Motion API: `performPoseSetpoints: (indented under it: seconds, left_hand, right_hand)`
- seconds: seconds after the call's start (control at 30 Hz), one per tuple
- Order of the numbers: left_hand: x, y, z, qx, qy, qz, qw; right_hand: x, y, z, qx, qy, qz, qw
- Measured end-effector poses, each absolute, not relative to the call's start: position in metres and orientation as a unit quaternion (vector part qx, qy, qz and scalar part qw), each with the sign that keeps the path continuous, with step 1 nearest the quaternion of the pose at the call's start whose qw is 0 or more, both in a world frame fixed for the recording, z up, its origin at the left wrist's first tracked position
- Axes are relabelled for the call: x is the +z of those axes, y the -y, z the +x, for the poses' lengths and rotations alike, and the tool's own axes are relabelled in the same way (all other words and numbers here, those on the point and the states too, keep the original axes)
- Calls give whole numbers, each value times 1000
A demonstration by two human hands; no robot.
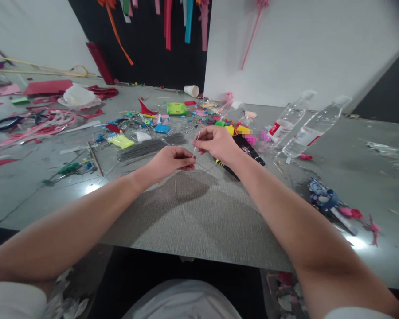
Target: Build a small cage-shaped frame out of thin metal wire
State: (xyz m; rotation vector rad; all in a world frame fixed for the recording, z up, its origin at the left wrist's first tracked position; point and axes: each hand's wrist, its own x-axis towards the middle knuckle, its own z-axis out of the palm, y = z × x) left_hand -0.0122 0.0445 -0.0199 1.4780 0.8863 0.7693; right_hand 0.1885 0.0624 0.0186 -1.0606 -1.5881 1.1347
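A thin pale stick (194, 150) runs between my two hands, tilted close to upright above the table mat. Its lower end is pinched in the fingers of my left hand (173, 158). The upper end sits between thumb and fingertips of my right hand (213, 141). What the stick is made of is too small to tell. Under my hands lies a grey woven mat (199, 221), with a small thin wooden stick (176, 188) on it. A bundle of dark thin wires (146, 148) lies just beyond my left hand.
Two clear plastic bottles (315, 128) stand at the right. A black phone-like object (249, 149) and a yellow-black tool handle (226, 168) lie by my right wrist. Colourful scraps and a yellow-green packet (177, 109) spread behind. Blue-handled scissors (7, 122) are at far left.
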Motion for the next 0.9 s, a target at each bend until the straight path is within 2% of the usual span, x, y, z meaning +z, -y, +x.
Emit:
performPoseSetpoints:
  seconds: [0.33,0.67,0.9]
  left_hand:
    - [-22,-45,-12,330,-337,560,681]
    - [-23,-50,-15,289,-369,614,635]
    - [-30,-52,-14,317,-389,523,689]
  right_hand:
    - [25,-62,192,438,638,-421,473]
    - [10,-64,181,437,621,-438,481]
    - [10,-60,182,421,635,-460,455]
